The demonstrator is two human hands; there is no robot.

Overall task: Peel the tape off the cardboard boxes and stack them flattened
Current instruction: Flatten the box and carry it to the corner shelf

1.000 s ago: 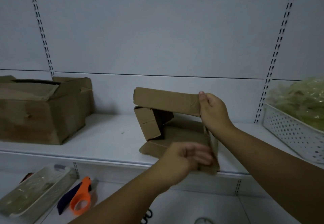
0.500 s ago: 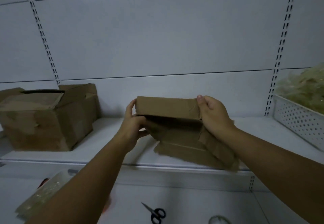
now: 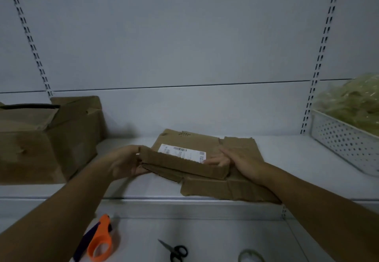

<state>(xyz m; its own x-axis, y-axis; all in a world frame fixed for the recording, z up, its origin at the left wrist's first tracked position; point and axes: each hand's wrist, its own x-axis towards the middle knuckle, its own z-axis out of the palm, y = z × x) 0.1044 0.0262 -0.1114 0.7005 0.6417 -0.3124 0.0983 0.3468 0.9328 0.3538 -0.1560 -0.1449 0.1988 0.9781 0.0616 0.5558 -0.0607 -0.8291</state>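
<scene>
The flat box (image 3: 205, 167) lay on the shelf (image 3: 307, 169), right of the big box (image 3: 47, 138). The left hand (image 3: 125, 162) gripped its left flap with closed fingers. The right hand (image 3: 244, 162) pressed down on it, fingers open.

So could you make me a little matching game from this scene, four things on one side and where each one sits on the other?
Things:
1. flattened cardboard box
2. scissors
3. white perforated basket
4. unflattened cardboard box

Places:
A. far right of the upper shelf
B. far left of the upper shelf
C. lower shelf, near the middle
D. middle of the upper shelf, under both hands

Pairs: 1-D, 2-C, 3-A, 4-B
</scene>
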